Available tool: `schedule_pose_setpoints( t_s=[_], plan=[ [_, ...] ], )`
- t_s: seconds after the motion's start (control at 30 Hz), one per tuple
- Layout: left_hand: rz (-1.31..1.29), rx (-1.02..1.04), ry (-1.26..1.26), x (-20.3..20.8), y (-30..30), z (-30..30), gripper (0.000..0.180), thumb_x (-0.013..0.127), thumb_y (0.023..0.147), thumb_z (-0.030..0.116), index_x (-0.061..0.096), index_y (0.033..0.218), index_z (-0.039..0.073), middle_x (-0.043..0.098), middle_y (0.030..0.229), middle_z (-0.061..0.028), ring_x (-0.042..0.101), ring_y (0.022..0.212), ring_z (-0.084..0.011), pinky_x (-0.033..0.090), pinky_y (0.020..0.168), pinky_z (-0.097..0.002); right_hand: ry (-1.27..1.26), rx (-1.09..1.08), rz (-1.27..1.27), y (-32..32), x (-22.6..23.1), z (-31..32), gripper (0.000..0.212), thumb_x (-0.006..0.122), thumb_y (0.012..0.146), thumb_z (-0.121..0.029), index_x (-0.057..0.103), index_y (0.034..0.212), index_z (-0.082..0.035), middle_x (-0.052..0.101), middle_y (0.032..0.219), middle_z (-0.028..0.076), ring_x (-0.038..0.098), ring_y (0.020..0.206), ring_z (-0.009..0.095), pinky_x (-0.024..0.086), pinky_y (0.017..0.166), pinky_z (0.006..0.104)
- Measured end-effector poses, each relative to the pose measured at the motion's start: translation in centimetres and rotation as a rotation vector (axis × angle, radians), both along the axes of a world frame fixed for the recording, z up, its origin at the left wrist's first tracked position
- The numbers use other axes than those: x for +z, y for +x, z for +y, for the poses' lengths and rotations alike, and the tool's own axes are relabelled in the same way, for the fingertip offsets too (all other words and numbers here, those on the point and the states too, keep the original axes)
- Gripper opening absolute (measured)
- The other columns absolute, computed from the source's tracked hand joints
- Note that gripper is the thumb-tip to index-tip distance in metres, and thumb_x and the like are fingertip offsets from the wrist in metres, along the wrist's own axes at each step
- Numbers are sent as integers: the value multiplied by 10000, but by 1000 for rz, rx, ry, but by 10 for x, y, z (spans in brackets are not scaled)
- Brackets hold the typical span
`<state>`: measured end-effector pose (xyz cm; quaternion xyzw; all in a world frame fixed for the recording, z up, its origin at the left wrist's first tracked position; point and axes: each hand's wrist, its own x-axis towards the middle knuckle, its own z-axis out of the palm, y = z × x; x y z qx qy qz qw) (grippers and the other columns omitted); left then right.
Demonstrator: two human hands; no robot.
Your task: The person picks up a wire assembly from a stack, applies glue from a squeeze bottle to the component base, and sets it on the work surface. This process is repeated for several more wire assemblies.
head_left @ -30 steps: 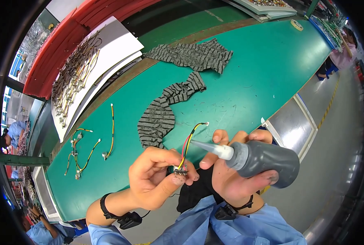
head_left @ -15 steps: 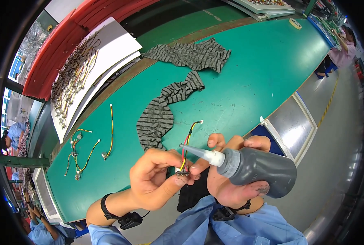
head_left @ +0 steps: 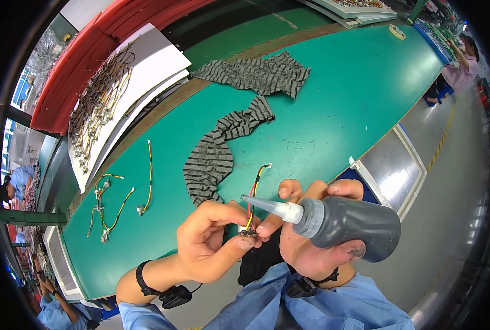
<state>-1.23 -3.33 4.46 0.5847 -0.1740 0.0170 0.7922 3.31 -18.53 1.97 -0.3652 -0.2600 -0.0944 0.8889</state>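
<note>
My left hand (head_left: 206, 245) pinches a wire harness (head_left: 256, 184) between thumb and fingers. Its small dark connector end (head_left: 248, 233) sits at the fingertips, and red, yellow and black wires rise from it to a white plug. My right hand (head_left: 305, 256) grips a squeeze bottle (head_left: 360, 228) filled with something dark grey. The bottle lies tilted across the palm, and its long tapered nozzle (head_left: 270, 206) points left, passing by the wires. Fingertips of my right hand are close to the connector end; whether they touch it I cannot tell. Dark smudges mark my right thumb.
On the green table (head_left: 333, 126) lie two striped grey cloth pieces (head_left: 209, 159). Several loose harnesses (head_left: 150, 176) rest at the left. White boards (head_left: 165, 49) carrying many harnesses lean beside a red stack (head_left: 69, 77). A tape roll (head_left: 397, 32) sits far right, near a seated person (head_left: 462, 71).
Both hands have shifted very slightly, the harness and bottle with them. The harness's white plug has tipped a little to the left. Both grips are the same.
</note>
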Motion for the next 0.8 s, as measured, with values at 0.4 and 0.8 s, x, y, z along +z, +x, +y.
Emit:
schedule_pose_setpoints(
  t_s=[0.4,0.8],
  plan=[
    [-28,0,20,0,10,-2,205,540,872,-64,454,1057,-38,612,912,-183,613,826,-195,522,734,-326,127,-68,96,11,10,-10,673,464,878,-611,299,1272,-92,536,956,82,647,794,330,441,897,437],
    [-627,595,1250,-15,64,53,232,618,773,-9,536,990,-8,631,982,-125,603,848,-287,455,740,-360,-881,-510,-495,137,15,-17,535,742,781,-117,418,1198,-37,518,1039,114,642,785,245,526,660,316]
  ],
)
